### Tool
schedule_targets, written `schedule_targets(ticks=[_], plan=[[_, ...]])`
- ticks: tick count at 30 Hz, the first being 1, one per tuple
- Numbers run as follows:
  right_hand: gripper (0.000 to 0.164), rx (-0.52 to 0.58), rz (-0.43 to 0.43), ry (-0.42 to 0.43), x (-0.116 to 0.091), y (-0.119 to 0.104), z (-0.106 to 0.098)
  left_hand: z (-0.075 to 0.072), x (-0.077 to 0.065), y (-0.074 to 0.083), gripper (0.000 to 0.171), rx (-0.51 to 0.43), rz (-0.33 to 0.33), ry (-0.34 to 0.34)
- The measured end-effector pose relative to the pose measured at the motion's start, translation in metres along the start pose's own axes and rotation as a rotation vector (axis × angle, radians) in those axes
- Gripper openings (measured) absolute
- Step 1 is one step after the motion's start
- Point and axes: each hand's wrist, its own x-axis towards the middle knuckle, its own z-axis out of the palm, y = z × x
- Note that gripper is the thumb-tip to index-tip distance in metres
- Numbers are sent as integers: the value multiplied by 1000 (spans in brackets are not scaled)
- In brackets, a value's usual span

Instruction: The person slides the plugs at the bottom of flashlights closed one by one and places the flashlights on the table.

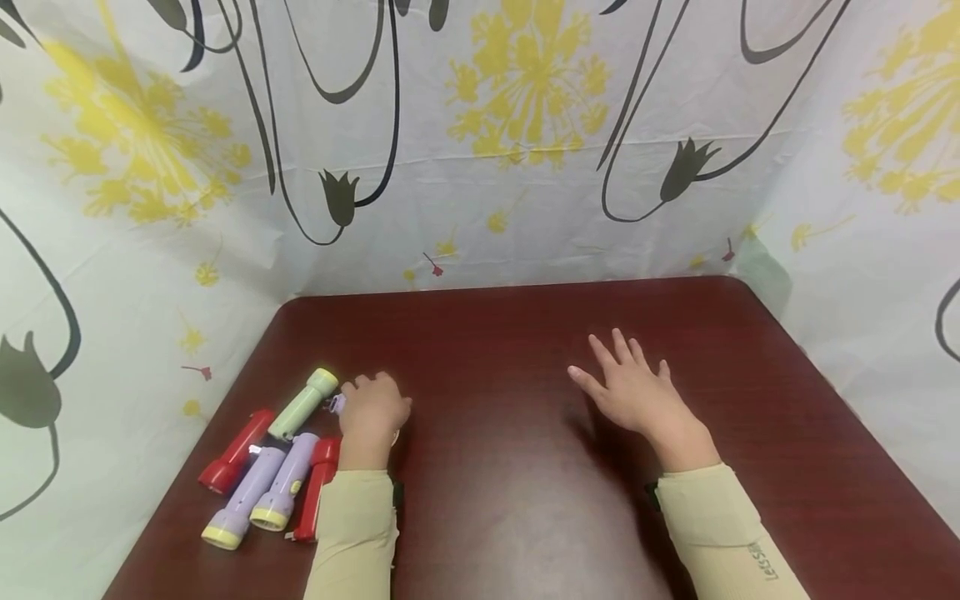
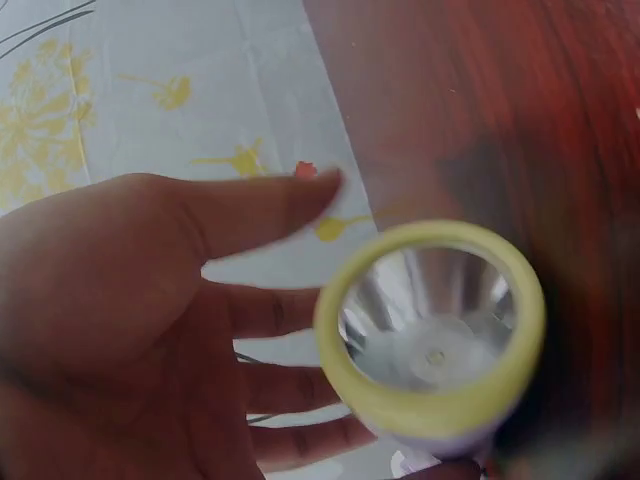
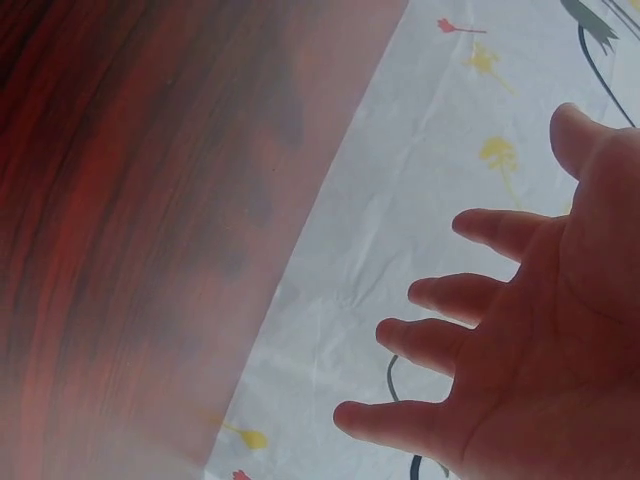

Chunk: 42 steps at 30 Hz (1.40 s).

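Note:
At the left of the table, my left hand (image 1: 372, 410) is over a purple flashlight (image 1: 337, 404), whose ringed tail pokes out on its left. In the left wrist view, the flashlight's yellow-rimmed head (image 2: 435, 405) faces the camera in front of the fingers. The thumb (image 2: 270, 210) is straight and apart from it; whether a lower finger touches the barrel is hard to tell. My right hand (image 1: 633, 396) hovers over the table's right half with fingers spread, and its palm (image 3: 560, 350) holds nothing.
Beside the left hand lie a pale green flashlight (image 1: 303, 404), two red flashlights (image 1: 243, 450) and two more purple flashlights (image 1: 246, 497), close together. The dark red table (image 1: 510, 500) is bordered by a white flowered cloth (image 1: 480, 208) at the back and sides.

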Motion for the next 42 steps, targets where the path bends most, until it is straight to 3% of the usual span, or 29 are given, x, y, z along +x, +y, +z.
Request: schedule_targets(ticks=[3, 9, 14, 18, 25, 33, 42], plan=[[89, 2, -1, -5, -1, 0, 0, 1, 2, -1, 42, 4, 31, -1], [90, -3, -5, -5, -1, 0, -1, 1, 8, -3, 6, 2, 130, -97], [91, -14, -14, 2, 0, -1, -1, 1, 13, -3, 24, -9, 192, -108], [90, -18, -13, -8, -1, -2, -2, 3, 14, -2, 30, -45, 197, -101], [88, -3, -23, -15, -4, -2, -4, 5, 13, 6, 16, -143, 203, 9], [86, 3, -50, -17, -4, -3, -6, -2, 13, 19, 30, -411, 228, 114], [85, -2, -66, -25, -6, -6, -10, -6, 10, 30, 46, -621, 373, 295]])
